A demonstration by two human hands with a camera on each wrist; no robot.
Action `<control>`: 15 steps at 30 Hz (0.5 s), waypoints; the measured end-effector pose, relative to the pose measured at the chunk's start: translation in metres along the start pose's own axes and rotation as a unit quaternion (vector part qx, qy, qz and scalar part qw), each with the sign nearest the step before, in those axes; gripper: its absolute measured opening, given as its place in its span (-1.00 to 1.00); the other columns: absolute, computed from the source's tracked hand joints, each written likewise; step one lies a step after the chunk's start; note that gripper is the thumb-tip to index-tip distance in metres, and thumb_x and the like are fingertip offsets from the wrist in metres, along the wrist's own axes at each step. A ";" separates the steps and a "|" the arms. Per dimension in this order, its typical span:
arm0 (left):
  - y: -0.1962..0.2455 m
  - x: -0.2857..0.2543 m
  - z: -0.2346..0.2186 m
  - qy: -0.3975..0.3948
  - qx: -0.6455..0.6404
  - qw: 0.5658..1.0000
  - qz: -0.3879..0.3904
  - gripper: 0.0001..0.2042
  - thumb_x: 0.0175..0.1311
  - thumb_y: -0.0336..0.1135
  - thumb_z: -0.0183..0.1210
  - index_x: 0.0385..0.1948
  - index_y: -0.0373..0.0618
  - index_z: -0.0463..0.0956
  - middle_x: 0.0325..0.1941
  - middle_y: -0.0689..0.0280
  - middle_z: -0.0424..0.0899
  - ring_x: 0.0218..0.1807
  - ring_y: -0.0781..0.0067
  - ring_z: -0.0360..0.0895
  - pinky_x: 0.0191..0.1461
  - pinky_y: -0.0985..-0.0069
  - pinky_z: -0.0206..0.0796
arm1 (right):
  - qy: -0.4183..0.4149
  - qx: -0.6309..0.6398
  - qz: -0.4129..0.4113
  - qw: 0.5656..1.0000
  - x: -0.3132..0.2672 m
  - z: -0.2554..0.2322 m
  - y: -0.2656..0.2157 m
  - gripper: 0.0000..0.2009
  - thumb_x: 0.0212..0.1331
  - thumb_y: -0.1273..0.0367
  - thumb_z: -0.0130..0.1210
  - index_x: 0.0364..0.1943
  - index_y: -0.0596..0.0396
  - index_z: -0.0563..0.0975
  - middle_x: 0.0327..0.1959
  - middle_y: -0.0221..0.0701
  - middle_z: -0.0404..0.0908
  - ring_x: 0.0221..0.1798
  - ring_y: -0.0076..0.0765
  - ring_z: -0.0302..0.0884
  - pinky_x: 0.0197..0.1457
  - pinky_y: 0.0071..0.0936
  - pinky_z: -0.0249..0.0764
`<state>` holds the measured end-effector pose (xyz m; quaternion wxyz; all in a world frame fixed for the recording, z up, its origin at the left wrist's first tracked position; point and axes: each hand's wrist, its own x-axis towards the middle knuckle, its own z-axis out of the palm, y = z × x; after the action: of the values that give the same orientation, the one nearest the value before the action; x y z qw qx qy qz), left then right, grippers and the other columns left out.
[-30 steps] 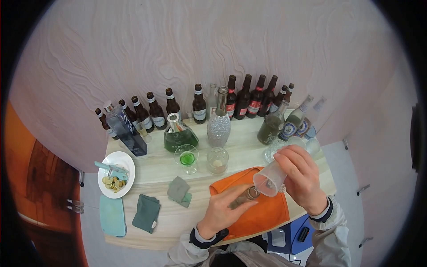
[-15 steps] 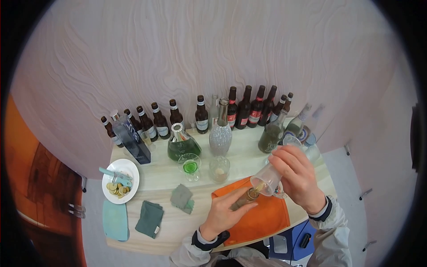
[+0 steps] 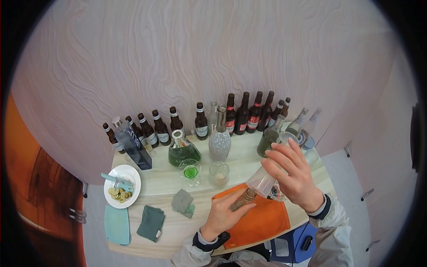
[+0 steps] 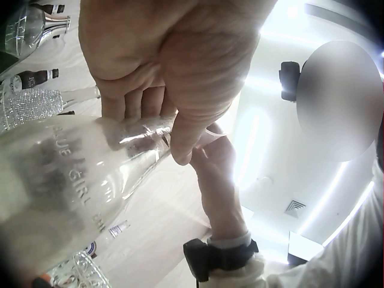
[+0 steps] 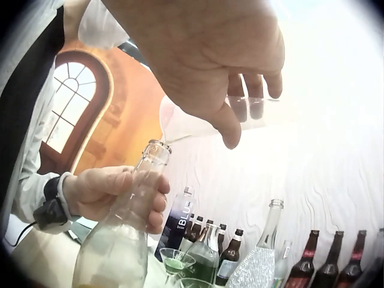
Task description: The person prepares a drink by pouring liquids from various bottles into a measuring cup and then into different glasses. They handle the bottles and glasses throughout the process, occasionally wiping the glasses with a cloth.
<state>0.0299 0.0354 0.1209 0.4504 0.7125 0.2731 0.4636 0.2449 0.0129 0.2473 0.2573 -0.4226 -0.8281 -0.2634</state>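
Observation:
My left hand (image 3: 223, 214) grips a clear glass bottle (image 4: 78, 174) round its neck, the embossed words on its side showing in the left wrist view. Close over the bottle's mouth is the lip of a translucent plastic cup (image 3: 263, 179). My right hand (image 3: 294, 175) holds that cup tipped over, thumb on one side and fingers on the other. In the right wrist view the cup's lip meets the bottle's rim, and pale liquid shows low in the bottle. Beneath both hands lies an orange cloth (image 3: 260, 224).
Brown bottles (image 3: 201, 122) line the back, with a glittery bottle (image 3: 220, 144) and a green-filled decanter (image 3: 184, 153) before them. A stemmed glass (image 3: 190, 172) and a tumbler (image 3: 219, 174) stand mid-table. Left are a plate (image 3: 136, 189) of sliced fruit and folded cloths (image 3: 151, 223).
The head view has shifted, so the table sits lower in the picture. My right hand keeps the cup tipped at the bottle's mouth; its fingers look more spread. The left hand has barely moved.

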 end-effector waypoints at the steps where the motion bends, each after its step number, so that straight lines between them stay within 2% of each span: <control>1: 0.000 0.000 0.000 0.000 0.000 1.000 0.000 -0.52 0.18 -0.38 0.51 0.15 -0.31 0.64 -0.12 0.11 0.83 -0.15 0.42 0.78 -0.06 0.49 0.57 | 0.000 0.000 0.000 1.000 0.001 -0.001 -0.001 -0.62 0.00 0.50 0.21 0.00 0.10 0.65 0.07 -0.24 0.65 0.23 -0.01 0.59 0.50 0.10 0.37; 4: 0.002 0.003 0.000 -0.005 -0.002 1.000 0.000 -0.55 0.19 -0.38 0.49 0.13 -0.28 0.65 -0.16 0.11 0.83 -0.18 0.41 0.79 -0.09 0.47 0.56 | 0.006 -0.042 -0.034 0.999 0.004 -0.005 -0.005 -0.66 0.07 0.46 0.23 0.00 0.01 0.66 0.08 -0.30 0.66 0.26 -0.08 0.60 0.53 0.06 0.35; 6: 0.006 0.005 0.000 -0.005 -0.029 0.999 -0.014 -0.58 0.19 -0.40 0.46 0.11 -0.24 0.67 -0.19 0.11 0.83 -0.20 0.38 0.79 -0.09 0.44 0.56 | 0.013 -0.102 -0.102 0.989 0.008 -0.006 -0.007 -0.69 0.13 0.42 0.26 0.01 -0.06 0.67 0.11 -0.36 0.67 0.29 -0.17 0.61 0.53 0.02 0.36; 10: 0.001 0.003 -0.001 -0.010 -0.029 0.999 -0.027 -0.58 0.18 -0.41 0.43 0.12 -0.24 0.67 -0.19 0.12 0.83 -0.20 0.35 0.80 -0.08 0.42 0.57 | 0.005 -0.106 -0.121 0.987 0.014 -0.009 -0.009 -0.72 0.19 0.39 0.26 0.01 -0.07 0.67 0.13 -0.38 0.67 0.30 -0.21 0.61 0.54 -0.03 0.36; 13: -0.003 0.002 -0.002 -0.008 -0.011 1.000 0.011 -0.61 0.21 -0.49 0.42 0.11 -0.27 0.66 -0.22 0.13 0.82 -0.28 0.40 0.78 -0.19 0.47 0.59 | -0.004 -0.112 -0.134 0.985 0.013 -0.009 -0.013 -0.73 0.21 0.37 0.24 0.01 -0.05 0.67 0.14 -0.37 0.68 0.30 -0.22 0.61 0.54 -0.05 0.36; 15: -0.004 0.001 -0.001 -0.006 0.008 1.000 0.024 -0.62 0.20 -0.49 0.41 0.10 -0.26 0.67 -0.20 0.11 0.82 -0.27 0.33 0.79 -0.17 0.46 0.59 | 0.000 -0.112 -0.135 0.984 0.011 -0.008 -0.014 -0.71 0.14 0.40 0.36 -0.03 -0.15 0.67 0.09 -0.48 0.68 0.22 -0.24 0.65 0.56 0.01 0.31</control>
<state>0.0291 0.0381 0.1181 0.4356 0.7250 0.2567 0.4676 0.2294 0.0071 0.2568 0.1706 -0.3327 -0.8428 -0.3872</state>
